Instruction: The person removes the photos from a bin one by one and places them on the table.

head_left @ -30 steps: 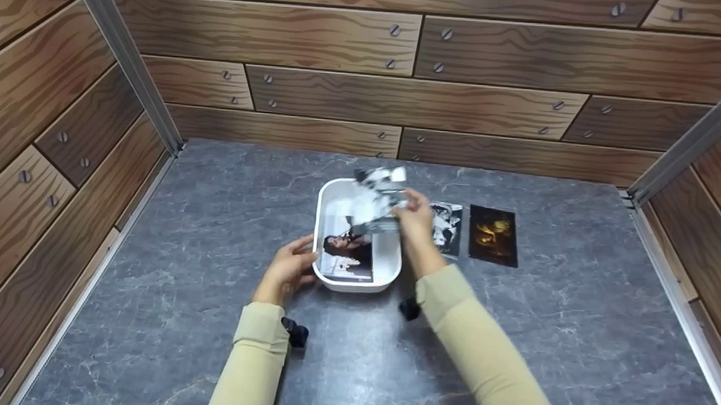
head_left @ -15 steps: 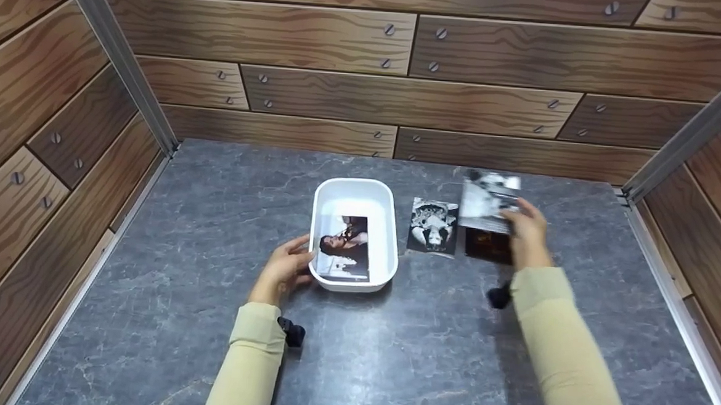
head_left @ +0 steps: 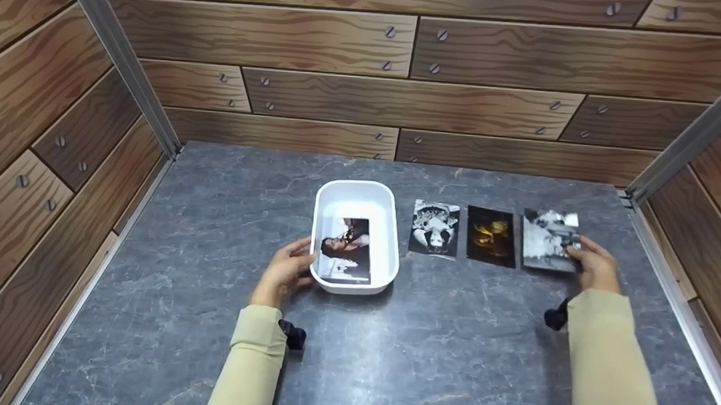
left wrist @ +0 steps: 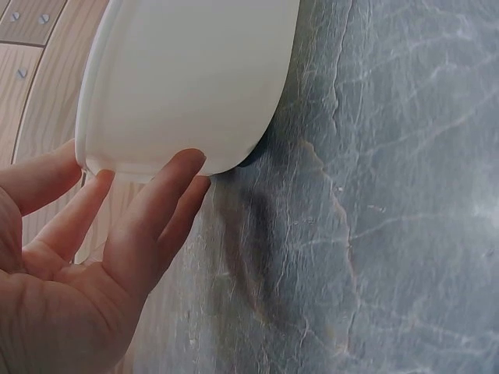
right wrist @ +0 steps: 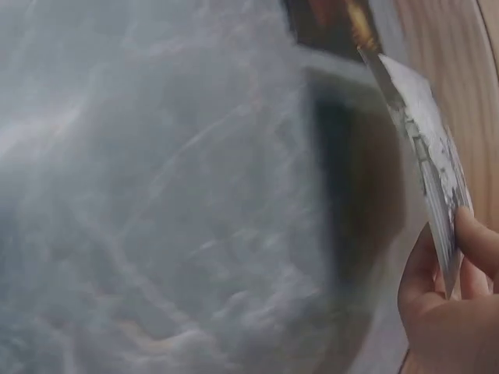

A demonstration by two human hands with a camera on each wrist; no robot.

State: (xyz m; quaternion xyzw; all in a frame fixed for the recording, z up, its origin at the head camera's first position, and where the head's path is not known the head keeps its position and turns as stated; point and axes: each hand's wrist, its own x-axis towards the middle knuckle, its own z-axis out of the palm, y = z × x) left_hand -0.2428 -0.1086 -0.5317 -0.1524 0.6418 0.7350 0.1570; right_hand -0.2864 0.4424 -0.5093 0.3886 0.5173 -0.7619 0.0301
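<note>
My left hand (head_left: 286, 265) rests against the left side of a white plastic tub (head_left: 385, 228). In the left wrist view, extended fingers (left wrist: 160, 199) touch the tub's outer wall (left wrist: 187, 86) and rim. Inside the tub lies a photo print (head_left: 348, 251) of a dark-haired person. At the right, my right hand (head_left: 598, 264) pinches a black-and-white photo print (head_left: 550, 240) by its right edge. The right wrist view shows this print (right wrist: 429, 148) tilted, between thumb and fingers, with its shadow on the table.
Between the tub and the held print, a black-and-white portrait print (head_left: 435, 228) and a dark print with golden figures (head_left: 491, 237) lie in a row on the grey marbled table (head_left: 426, 354). Wood-patterned walls (head_left: 341, 96) close off the back and sides.
My right hand has carried the black-and-white photo print from over the tub rightward, past the two lying prints, and lowered it beside the dark one. My left hand has stayed at the tub.
</note>
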